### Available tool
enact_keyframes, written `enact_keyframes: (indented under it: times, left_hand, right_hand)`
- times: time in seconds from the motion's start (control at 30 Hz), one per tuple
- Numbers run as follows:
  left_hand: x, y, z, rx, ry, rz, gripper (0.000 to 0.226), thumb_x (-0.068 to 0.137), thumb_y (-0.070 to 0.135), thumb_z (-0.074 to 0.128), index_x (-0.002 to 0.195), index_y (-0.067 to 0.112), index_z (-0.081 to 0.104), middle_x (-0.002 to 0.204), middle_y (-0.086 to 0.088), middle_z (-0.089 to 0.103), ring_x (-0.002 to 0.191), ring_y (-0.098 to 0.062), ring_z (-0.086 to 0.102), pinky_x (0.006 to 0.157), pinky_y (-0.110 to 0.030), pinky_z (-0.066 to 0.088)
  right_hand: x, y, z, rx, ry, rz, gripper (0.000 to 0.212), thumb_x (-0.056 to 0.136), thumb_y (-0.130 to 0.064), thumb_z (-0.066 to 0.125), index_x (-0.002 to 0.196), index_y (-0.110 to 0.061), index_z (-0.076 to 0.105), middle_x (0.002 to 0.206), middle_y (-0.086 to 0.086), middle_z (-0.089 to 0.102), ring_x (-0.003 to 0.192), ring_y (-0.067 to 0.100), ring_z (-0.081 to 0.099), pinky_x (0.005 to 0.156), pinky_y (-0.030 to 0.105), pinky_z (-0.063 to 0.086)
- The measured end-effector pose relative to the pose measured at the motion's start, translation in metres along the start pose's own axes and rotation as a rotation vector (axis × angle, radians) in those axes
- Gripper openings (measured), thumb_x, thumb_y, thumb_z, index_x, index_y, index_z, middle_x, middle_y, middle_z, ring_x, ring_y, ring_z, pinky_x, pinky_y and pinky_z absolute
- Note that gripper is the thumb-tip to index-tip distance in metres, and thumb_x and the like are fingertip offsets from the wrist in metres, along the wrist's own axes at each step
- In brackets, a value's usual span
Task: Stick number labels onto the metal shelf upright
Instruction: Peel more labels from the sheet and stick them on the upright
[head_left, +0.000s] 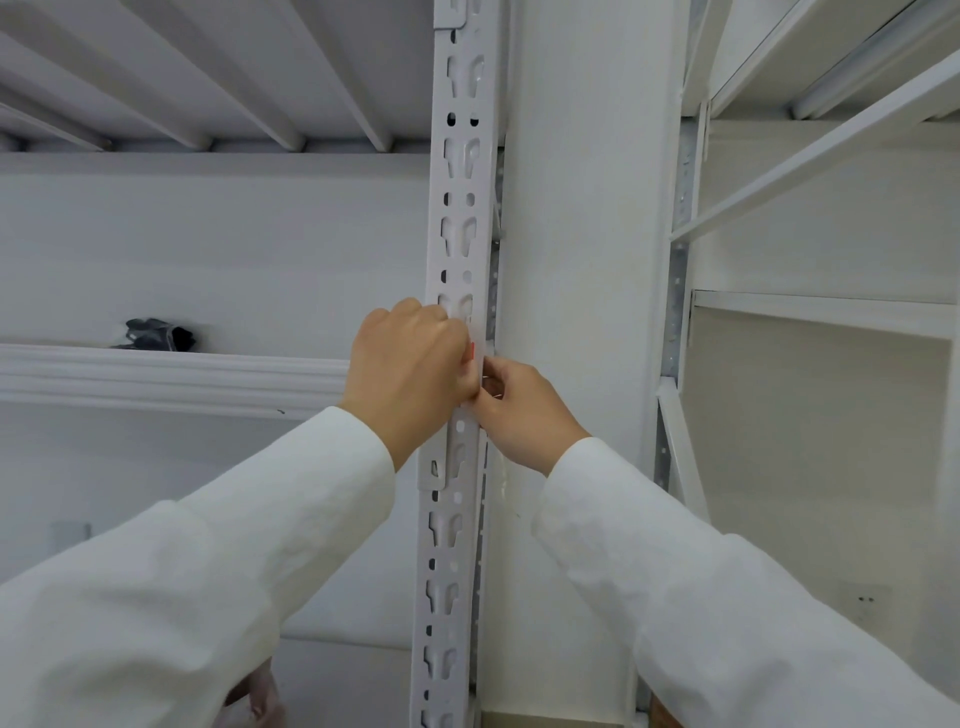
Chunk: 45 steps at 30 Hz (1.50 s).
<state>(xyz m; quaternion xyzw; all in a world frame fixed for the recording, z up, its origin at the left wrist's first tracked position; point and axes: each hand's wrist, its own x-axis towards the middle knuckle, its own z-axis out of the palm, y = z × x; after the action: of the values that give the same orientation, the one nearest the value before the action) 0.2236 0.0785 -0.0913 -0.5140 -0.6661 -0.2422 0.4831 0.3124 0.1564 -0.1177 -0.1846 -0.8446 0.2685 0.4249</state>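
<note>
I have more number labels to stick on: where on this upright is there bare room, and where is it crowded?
The upright is free above the hands up to the shelf underside, and again below the wrists between the two sleeves. It is crowded where the left hand and right hand meet over a label with a red edge.

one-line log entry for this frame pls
step: label going on upright | left hand: pressing upright | right hand: pinching label edge | label number: hidden
</note>
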Motion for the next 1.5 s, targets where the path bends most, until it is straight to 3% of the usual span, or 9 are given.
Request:
enact_keyframes:
  times: [0.17, 0.3, 0.4, 0.6, 0.8, 0.9, 1.03, 1.1, 1.5]
  left_hand:
    - [-0.001, 0.000, 0.002, -0.077, 0.084, 0.038, 0.019, 0.079, 0.015, 0.056, 0.068, 0.003, 0.065, 0.065, -0.012, 0.064, 0.068, -0.034, 0.059, 0.052, -0.033, 0.035]
    - [-0.004, -0.009, -0.001, -0.104, 0.137, 0.080, 0.019, 0.071, 0.007, 0.069, 0.058, 0.003, 0.057, 0.051, -0.010, 0.058, 0.049, -0.025, 0.046, 0.043, -0.025, 0.030]
    - [-0.009, -0.018, -0.002, -0.142, 0.135, 0.106, 0.018, 0.069, 0.010, 0.075, 0.064, 0.007, 0.058, 0.055, -0.005, 0.060, 0.053, -0.021, 0.044, 0.043, -0.017, 0.020]
    - [-0.012, -0.015, -0.001, -0.153, 0.158, 0.122, 0.014, 0.068, 0.017, 0.077, 0.066, 0.011, 0.064, 0.058, -0.001, 0.063, 0.058, -0.024, 0.054, 0.047, -0.022, 0.029]
    - [-0.004, -0.005, -0.005, -0.093, 0.039, 0.006, 0.021, 0.089, 0.029, 0.052, 0.088, 0.014, 0.065, 0.085, 0.000, 0.067, 0.089, -0.019, 0.052, 0.059, -0.028, 0.032]
    - [-0.002, -0.001, -0.003, -0.066, 0.017, -0.010, 0.025, 0.091, 0.028, 0.046, 0.093, 0.011, 0.064, 0.090, -0.002, 0.067, 0.095, -0.021, 0.052, 0.060, -0.031, 0.037]
    - [-0.004, -0.003, 0.004, -0.059, 0.139, 0.059, 0.013, 0.073, 0.013, 0.070, 0.064, 0.006, 0.064, 0.058, -0.006, 0.062, 0.064, -0.027, 0.058, 0.040, -0.019, 0.022]
    - [-0.005, -0.005, 0.004, -0.024, 0.151, 0.068, 0.020, 0.064, 0.010, 0.076, 0.054, 0.008, 0.059, 0.048, -0.004, 0.056, 0.052, -0.025, 0.055, 0.044, -0.011, 0.014]
    - [-0.013, -0.007, 0.002, -0.095, 0.150, 0.056, 0.016, 0.071, 0.019, 0.074, 0.063, 0.009, 0.065, 0.057, -0.003, 0.062, 0.062, -0.025, 0.055, 0.043, -0.021, 0.027]
  right_hand:
    - [-0.001, 0.000, 0.000, -0.024, 0.005, 0.003, 0.016, 0.092, -0.022, 0.050, 0.080, -0.011, 0.054, 0.065, -0.004, 0.048, 0.059, 0.014, 0.041, 0.056, 0.025, 0.035]
    - [-0.001, -0.001, 0.000, -0.019, 0.009, 0.005, 0.018, 0.093, -0.029, 0.049, 0.087, -0.014, 0.058, 0.068, -0.007, 0.052, 0.061, 0.012, 0.045, 0.057, 0.024, 0.036]
    - [-0.001, 0.000, 0.000, -0.007, 0.004, -0.007, 0.024, 0.093, -0.032, 0.050, 0.100, -0.013, 0.062, 0.077, -0.004, 0.058, 0.067, 0.012, 0.050, 0.064, 0.025, 0.039]
    - [0.000, 0.001, 0.001, 0.003, 0.008, -0.001, 0.021, 0.094, -0.030, 0.048, 0.100, -0.016, 0.062, 0.070, -0.011, 0.055, 0.062, 0.006, 0.048, 0.059, 0.021, 0.037]
    - [-0.001, 0.001, 0.000, -0.013, 0.008, -0.009, 0.026, 0.094, -0.028, 0.049, 0.068, -0.025, 0.047, 0.061, -0.010, 0.046, 0.055, 0.008, 0.042, 0.055, 0.022, 0.033]
    - [-0.001, 0.001, 0.001, -0.024, 0.019, -0.012, 0.024, 0.094, -0.024, 0.049, 0.070, -0.022, 0.046, 0.061, -0.010, 0.045, 0.054, 0.007, 0.041, 0.052, 0.021, 0.033]
    - [0.000, 0.002, 0.003, -0.037, 0.024, 0.000, 0.012, 0.093, -0.023, 0.048, 0.084, -0.017, 0.053, 0.068, -0.009, 0.050, 0.059, 0.008, 0.045, 0.057, 0.022, 0.037]
    - [0.000, 0.002, 0.003, -0.040, 0.026, 0.001, 0.011, 0.093, -0.024, 0.048, 0.086, -0.017, 0.053, 0.068, -0.010, 0.050, 0.060, 0.007, 0.045, 0.059, 0.023, 0.037]
    - [-0.001, 0.001, 0.004, -0.037, 0.041, 0.005, 0.020, 0.094, -0.027, 0.045, 0.101, -0.014, 0.060, 0.071, -0.009, 0.053, 0.065, 0.012, 0.047, 0.066, 0.026, 0.040]
